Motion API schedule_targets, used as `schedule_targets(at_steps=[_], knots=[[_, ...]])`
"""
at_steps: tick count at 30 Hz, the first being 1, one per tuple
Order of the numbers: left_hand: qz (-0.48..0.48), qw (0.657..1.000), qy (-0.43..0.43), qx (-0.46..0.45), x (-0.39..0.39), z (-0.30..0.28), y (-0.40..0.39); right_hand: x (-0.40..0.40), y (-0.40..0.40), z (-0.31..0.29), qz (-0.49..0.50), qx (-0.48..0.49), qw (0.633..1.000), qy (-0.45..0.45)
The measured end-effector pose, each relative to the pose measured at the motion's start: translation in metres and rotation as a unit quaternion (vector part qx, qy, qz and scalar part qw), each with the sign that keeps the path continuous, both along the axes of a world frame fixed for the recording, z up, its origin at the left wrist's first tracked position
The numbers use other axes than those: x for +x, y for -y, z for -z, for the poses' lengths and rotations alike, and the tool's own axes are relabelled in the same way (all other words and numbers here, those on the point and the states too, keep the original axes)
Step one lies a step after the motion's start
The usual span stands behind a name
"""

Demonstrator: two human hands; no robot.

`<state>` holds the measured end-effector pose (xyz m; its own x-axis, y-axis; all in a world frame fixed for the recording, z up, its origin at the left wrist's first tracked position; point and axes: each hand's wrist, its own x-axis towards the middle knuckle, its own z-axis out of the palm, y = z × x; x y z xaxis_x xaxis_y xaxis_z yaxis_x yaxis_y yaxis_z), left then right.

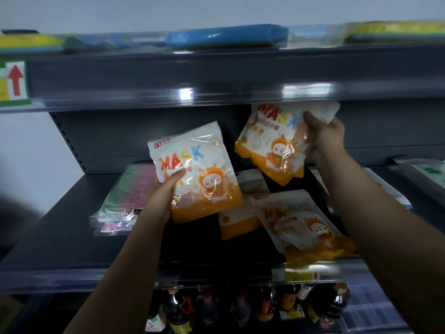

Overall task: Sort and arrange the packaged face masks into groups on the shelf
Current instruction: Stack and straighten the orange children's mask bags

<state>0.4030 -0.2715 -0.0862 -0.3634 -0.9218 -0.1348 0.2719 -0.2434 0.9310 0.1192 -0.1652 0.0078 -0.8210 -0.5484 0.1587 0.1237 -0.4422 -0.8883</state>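
Both hands are raised in front of a dark grey metal shelf (60, 237), each lifting one glossy white-and-orange plastic mask packet printed with "MASK" and a cartoon rabbit. The left hand (163, 196) grips the lower left edge of the left packet (195, 172), thumb curled over its front and fingers hidden behind, holding it upright and tilted slightly, clear of the shelf board. The right hand (322, 138) pinches the upper right edge of the right packet (269, 143), thumb on the front near its crumpled white top, which reaches up just under the front lip of the upper shelf (216, 75). Two more packets of the same white-and-orange kind lie flat on the shelf board: one front packet (303, 227) near the shelf's front edge, overlapping a partly covered packet (238, 222) behind it. At the left of the board sits a stack of clear packets of pink and green masks (125, 196). On the upper shelf lies a blue packet (226, 36) between yellow-green packets. Dark bottles (240, 307) stand on the level below.
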Motion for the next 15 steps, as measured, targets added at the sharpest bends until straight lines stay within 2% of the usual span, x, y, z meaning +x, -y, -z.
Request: schedule_targets(at_steps=[2, 4, 10, 15], knots=[[0.006, 1.0, 0.015, 0.007, 0.001, 0.001, 0.001, -0.006, -0.002, 0.001, -0.048, 0.011, 0.997, 0.065], [0.008, 1.0, 0.011, 0.009, 0.001, 0.001, 0.002, -0.013, -0.005, 0.004, -0.101, 0.051, 0.989, 0.094], [-0.019, 0.999, 0.015, -0.042, 0.0, -0.001, 0.004, -0.047, -0.029, 0.014, -0.196, 0.252, 0.941, 0.11], [-0.022, 0.989, 0.095, -0.109, -0.011, 0.0, 0.001, -0.066, -0.049, 0.021, -0.215, 0.295, 0.925, 0.106]])
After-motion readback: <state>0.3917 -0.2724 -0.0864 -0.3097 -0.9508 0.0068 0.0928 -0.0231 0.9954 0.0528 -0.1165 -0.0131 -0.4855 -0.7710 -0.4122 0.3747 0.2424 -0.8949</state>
